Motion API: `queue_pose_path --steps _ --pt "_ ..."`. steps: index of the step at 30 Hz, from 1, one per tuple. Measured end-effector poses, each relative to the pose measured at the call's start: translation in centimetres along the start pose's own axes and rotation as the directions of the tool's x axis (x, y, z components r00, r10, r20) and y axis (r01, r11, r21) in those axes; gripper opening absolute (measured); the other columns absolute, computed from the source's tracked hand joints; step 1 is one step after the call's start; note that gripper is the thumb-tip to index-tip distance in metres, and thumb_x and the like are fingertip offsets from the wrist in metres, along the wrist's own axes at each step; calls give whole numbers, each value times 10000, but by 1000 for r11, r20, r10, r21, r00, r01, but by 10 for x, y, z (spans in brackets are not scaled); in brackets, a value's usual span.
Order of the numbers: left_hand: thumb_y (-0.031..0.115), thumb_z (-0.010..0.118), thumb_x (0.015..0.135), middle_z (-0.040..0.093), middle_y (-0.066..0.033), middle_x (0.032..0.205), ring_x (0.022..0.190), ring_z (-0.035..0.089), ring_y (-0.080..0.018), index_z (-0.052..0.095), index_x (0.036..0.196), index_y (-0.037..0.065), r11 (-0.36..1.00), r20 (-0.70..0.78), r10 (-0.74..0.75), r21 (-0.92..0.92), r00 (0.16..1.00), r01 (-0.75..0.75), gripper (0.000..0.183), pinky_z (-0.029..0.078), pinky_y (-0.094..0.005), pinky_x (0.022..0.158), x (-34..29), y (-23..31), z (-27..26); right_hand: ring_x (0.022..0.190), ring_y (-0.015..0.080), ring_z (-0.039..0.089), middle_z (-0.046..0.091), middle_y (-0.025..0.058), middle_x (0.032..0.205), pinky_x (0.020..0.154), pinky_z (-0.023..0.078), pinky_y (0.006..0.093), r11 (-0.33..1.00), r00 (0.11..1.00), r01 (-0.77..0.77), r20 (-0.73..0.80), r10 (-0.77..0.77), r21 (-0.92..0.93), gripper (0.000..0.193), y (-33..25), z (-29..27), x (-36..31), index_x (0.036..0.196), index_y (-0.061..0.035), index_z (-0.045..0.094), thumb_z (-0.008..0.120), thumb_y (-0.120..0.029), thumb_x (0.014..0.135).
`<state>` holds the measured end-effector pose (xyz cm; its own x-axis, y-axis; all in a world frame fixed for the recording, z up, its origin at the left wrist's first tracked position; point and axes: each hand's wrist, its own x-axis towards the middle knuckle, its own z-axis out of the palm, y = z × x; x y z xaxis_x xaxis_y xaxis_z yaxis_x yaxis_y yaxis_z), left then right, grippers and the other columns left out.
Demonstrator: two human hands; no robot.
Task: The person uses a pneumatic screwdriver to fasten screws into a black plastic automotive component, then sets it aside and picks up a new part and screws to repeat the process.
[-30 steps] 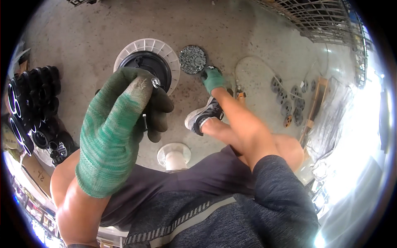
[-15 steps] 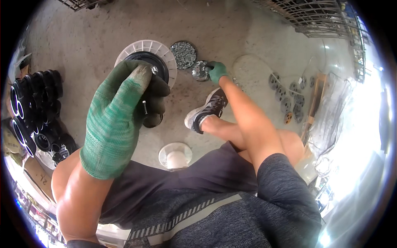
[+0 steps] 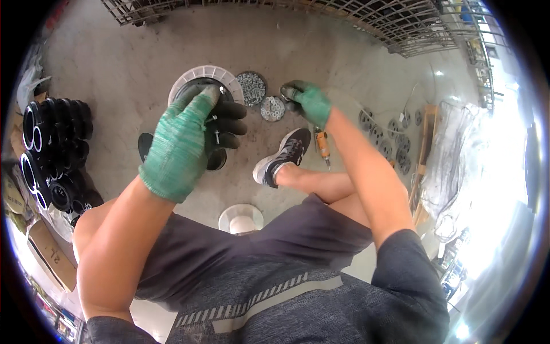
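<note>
My left hand, in a green knit glove with dark fingers, is closed around a few small silver screws that stick out between its fingers. It hovers over a black round part on a white ribbed round stand, hiding much of both. My right hand, gloved alike, is curled with fingertips together, right of a round dish of washers or nuts. Whatever is pinched there is too small to make out. Beside that dish sits a dark dish of small metal fasteners.
An orange power screwdriver is below my right hand. Stacked black ring-shaped parts stand at the left. Several grey discs lie on the floor at right. Wire cages line the far edge. A white round pedestal stands between my legs.
My right hand has left the washer dish and moved to its right. My left hand sits slightly further right, its fingers more spread around the screws. The orange screwdriver has come into view.
</note>
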<state>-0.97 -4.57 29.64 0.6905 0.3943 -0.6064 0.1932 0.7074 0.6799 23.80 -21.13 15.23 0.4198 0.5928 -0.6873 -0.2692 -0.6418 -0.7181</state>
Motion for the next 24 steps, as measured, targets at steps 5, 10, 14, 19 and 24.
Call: queue_pose_path --steps 5,10,14,19,24 --pt "293 504 1075 683 -186 1115 998 690 -297 581 1213 -48 963 74 -138 -221 988 152 376 591 -420 866 -1 -12 -3 728 119 625 697 24 866 656 506 283 906 972 233 65 -225 -352 243 -111 51 -127 1167 -5 685 661 -177 996" --pt "273 494 1083 676 -100 1146 1020 685 -244 596 1159 46 933 296 -117 -294 948 207 260 584 -457 927 -1 -25 -8 813 348 700 713 154 928 712 559 396 458 609 757 246 -754 -466 215 -108 99 -157 1110 -94 710 741 -189 919" --pt "274 505 1082 663 -38 1055 921 661 -195 616 1152 88 915 377 -126 -315 918 254 228 589 -421 874 -2 -28 -22 848 394 675 713 161 948 717 557 438 354 540 781 272 -796 -514 172 -105 112 -157 1046 -92 716 743 -193 910" --pt "342 563 1058 637 -39 945 737 563 -161 576 1054 100 956 388 -31 -257 921 140 242 434 -295 632 -3 -31 -29 755 114 665 738 83 899 693 557 291 803 835 516 -33 -549 -299 195 -113 103 -152 1118 -48 719 727 -134 944" --pt "341 609 1048 630 -32 925 717 554 -111 576 1099 84 984 306 41 -179 951 15 265 435 -255 610 -17 -20 -20 767 105 668 734 51 922 703 570 266 879 890 445 -24 -455 -171 182 -117 98 -138 1117 -30 710 711 -119 959"
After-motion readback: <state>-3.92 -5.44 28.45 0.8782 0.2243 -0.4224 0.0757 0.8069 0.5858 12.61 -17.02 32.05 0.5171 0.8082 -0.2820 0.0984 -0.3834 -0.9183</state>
